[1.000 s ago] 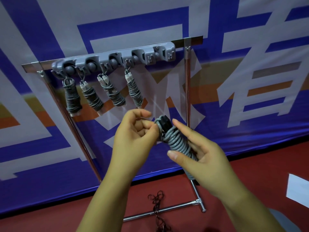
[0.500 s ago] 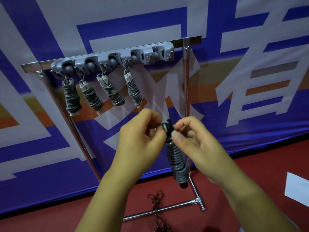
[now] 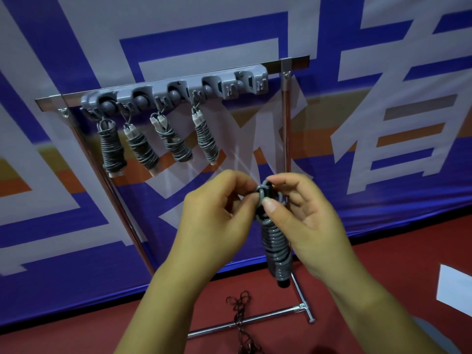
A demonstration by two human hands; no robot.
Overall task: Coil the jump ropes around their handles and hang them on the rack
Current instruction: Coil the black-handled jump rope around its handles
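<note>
Since the earlier frame the coiled jump rope (image 3: pixel 277 247) has swung from a slant to hang upright, and both hands have closed in at its top end. In the head view the left hand (image 3: pixel 219 213) and right hand (image 3: pixel 304 215) each pinch the rope loop there, below the rack (image 3: pixel 176 92) and right of its four hung ropes (image 3: pixel 158 144). The coiling looks done; the end seems to be getting tucked, though fingers hide it. Next comes lifting the loop onto the free hook at the rack's right end.
</note>
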